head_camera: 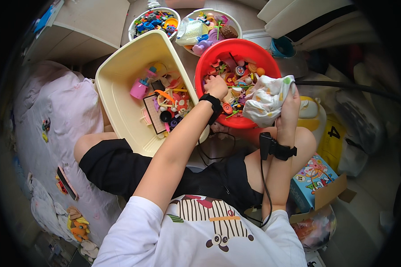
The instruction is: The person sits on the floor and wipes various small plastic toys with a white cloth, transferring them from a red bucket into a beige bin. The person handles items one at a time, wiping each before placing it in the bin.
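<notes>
A red plastic tub (204, 56) full of small mixed toys stands before me. My left hand (216, 86) reaches over its left side, fingers down among the toys; whether it grips one is hidden. In my right hand (290, 101) is a bunched white cloth (265, 100) with coloured spots, held over the tub's right side. Left of the tub stands a cream plastic bin (117, 86) with a pink toy bottle (139, 89), a framed grid panel (154, 114) and other toys in it.
Behind are a white basin of building bricks (152, 23) and another basin of toys (217, 30). A pink-white sheet (53, 100) lies at left with a phone (67, 183) and a toy pony (79, 228). An opened cardboard box (330, 195) stands at right.
</notes>
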`<state>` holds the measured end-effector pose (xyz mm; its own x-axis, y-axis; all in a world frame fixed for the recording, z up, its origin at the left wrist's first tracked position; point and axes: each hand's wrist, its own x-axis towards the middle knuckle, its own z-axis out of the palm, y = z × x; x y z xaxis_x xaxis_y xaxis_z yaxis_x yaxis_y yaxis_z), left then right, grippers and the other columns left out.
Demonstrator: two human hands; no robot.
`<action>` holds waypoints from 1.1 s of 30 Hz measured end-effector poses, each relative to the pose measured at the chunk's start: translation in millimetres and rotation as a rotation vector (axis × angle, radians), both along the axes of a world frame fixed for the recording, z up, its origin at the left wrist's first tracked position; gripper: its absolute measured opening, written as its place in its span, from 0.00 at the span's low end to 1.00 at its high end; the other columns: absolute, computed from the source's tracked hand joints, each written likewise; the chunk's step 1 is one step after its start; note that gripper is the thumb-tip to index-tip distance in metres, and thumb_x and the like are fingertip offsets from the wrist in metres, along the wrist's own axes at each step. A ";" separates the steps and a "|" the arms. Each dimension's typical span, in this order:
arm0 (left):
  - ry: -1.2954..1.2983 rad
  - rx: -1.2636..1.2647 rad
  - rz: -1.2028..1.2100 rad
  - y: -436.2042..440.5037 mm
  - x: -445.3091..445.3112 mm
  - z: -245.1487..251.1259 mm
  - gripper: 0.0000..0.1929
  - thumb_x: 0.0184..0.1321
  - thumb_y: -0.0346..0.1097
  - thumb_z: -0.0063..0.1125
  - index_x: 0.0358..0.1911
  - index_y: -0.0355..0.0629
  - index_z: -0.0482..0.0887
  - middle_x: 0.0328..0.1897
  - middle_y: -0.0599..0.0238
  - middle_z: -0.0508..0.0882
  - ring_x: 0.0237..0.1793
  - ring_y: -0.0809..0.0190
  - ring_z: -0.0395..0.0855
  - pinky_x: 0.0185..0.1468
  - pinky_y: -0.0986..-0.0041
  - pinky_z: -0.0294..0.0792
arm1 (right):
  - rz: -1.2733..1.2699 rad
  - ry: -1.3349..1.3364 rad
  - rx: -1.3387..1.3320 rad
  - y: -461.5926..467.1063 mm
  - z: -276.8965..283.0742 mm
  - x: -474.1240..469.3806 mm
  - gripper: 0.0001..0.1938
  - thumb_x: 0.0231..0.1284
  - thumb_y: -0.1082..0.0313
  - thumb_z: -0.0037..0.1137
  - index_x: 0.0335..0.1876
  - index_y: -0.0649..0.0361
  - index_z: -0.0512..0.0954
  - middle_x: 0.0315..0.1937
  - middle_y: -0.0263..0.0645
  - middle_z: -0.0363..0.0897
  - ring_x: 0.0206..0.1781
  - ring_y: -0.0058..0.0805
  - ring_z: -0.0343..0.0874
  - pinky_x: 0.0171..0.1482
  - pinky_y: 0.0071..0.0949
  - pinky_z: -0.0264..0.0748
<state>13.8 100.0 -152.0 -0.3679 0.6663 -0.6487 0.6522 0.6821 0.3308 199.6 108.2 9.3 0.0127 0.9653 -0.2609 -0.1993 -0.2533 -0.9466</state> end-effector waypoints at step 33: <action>0.079 0.131 0.010 41.0 14.1 -26.7 0.16 0.63 0.44 0.56 0.53 0.53 0.82 0.66 0.51 0.67 0.58 0.41 0.76 0.57 0.51 0.70 | 0.172 -0.504 0.083 -7.9 -17.6 -3.4 0.18 0.69 0.59 0.56 0.53 0.68 0.78 0.39 0.40 0.84 0.42 0.22 0.80 0.47 0.24 0.74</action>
<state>27.9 141.1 -178.7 -0.4219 0.7393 -0.5248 0.6729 0.6432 0.3653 196.2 100.3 -8.3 -0.0438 0.9816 -0.1860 0.3230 -0.1623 -0.9324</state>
